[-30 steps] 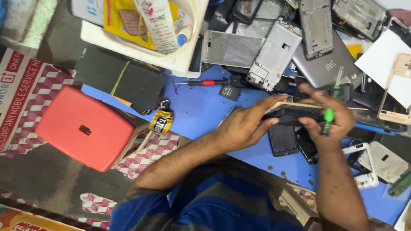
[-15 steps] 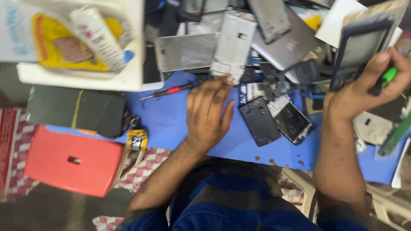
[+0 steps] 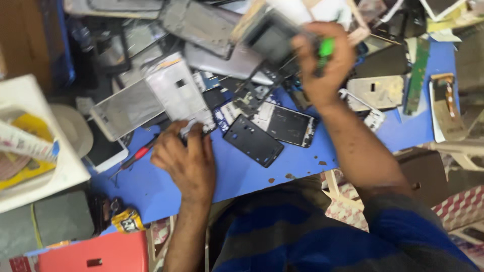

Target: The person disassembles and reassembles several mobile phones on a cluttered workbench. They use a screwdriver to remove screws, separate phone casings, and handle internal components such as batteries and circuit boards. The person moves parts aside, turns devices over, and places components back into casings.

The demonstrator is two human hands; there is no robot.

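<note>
Left hand: the left hand (image 3: 185, 160) lies palm down on the blue work mat (image 3: 242, 174), fingers loosely curled, fingertips on the lower edge of a white plastic phone frame (image 3: 179, 95); whether it pinches that frame or only presses on it cannot be told.
Right hand: the right hand (image 3: 325, 63) is raised over the heap at the far side of the mat, closed around a dark, blurred rectangular phone body (image 3: 267, 40) together with a small green-handled tool (image 3: 326, 48).
Position of held piece: the phone body is off the mat, above the piled parts, tilted towards the camera.
Handling note: judged from the pose, the lifted body is best turned slowly and kept over the mat, so that any loose piece drops onto blue and not into the heap; the green tool should stay tucked along the fingers, tip away from the glass.
Count, black flat phone frames lying free on the mat: two, a black back frame (image 3: 253, 141) and a black screen frame with pale edge (image 3: 285, 124), just beside each other.
Count, red-handled screwdriver (image 3: 138, 153): one, left of the left hand.
Count, green circuit strip (image 3: 416, 75): one.
Count, red plastic case (image 3: 96, 254): one, at the near edge.
Count, heaped parts: too tangled and blurred to number.
</note>
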